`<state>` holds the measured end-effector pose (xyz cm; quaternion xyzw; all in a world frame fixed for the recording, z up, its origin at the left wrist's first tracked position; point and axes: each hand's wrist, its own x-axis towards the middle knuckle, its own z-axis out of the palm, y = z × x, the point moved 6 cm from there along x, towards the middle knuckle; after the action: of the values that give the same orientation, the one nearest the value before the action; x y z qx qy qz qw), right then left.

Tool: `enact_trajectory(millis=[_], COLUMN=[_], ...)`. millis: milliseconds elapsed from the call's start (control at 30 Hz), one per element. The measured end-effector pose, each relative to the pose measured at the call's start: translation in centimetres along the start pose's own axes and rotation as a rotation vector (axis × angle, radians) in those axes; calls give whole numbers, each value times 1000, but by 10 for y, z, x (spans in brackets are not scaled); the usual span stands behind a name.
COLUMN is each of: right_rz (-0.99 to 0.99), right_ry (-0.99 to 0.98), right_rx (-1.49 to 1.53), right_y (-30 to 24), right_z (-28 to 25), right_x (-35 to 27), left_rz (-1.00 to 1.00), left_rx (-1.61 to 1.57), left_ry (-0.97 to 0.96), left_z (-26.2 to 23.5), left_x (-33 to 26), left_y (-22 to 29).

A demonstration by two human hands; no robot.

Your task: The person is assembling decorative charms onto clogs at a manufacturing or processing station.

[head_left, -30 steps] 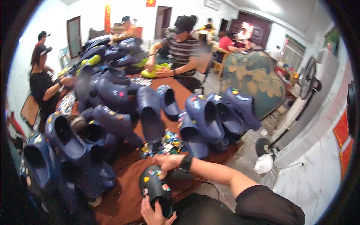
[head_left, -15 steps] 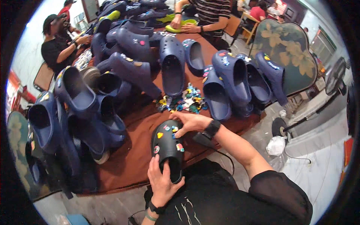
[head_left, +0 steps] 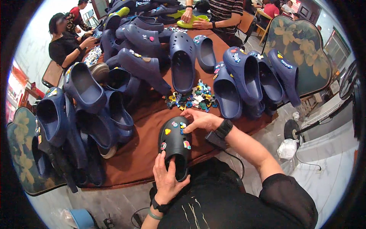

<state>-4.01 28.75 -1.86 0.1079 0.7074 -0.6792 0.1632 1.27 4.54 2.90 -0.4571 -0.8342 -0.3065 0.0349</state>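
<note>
A black clog (head_left: 169,139) with several colourful charms on its upper rests near the front edge of the table, toe pointing away from me. My left hand (head_left: 166,181) grips its heel end, with fingers reaching into the opening. At the toe, my right hand (head_left: 202,121) curls over the far right side, its thumb against a small blue charm (head_left: 182,129). Whatever lies under the right fingers is hidden. Just beyond the toe sits a heap of loose multicoloured charms (head_left: 198,97).
Dark blue clogs (head_left: 182,70) crowd the left, back and right of the brown-covered table (head_left: 126,168). A black device (head_left: 214,140) with a cable is beside my right wrist. Across the table, a person's hands (head_left: 194,21) handle a lime-green clog (head_left: 187,24). Another person (head_left: 66,42) works at far left.
The whole view has shifted, so the scene sits a little further right. Both my hands stay on the black clog, the right thumb still by the blue charm.
</note>
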Motion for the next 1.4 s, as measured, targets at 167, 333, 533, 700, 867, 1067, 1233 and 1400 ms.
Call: enact_trajectory(millis=[167, 333, 533, 700, 867, 1067, 1233, 1400], right_rz=[88, -134, -25, -146, -63, -45, -79, 23], right_ry=[-32, -176, -83, -163, -258, -262, -256, -247], right_rx=[-418, -797, -490, 25, 226, 239, 296, 412], right_y=[-16, -34, -22, -25, 3, 16, 8, -1], right_z=[-12, -11, 13, 18, 16, 10, 10, 16], right_x=[27, 31, 44, 10, 8, 17, 10, -2], left_rz=[10, -11, 49, 101, 158, 153, 142, 90], left_rx=[-9, -70, -87, -86, -78, -65, -73, -57], left_ry=[2, -36, 43, 49, 98, 96, 77, 35], left_z=[3, 1, -11, -14, -10, -8, -6, -4], left_x=[6, 12, 3, 5, 6, 3, -1, -2], left_y=[-2, 2, 0, 8, 10, 8, 4, 1])
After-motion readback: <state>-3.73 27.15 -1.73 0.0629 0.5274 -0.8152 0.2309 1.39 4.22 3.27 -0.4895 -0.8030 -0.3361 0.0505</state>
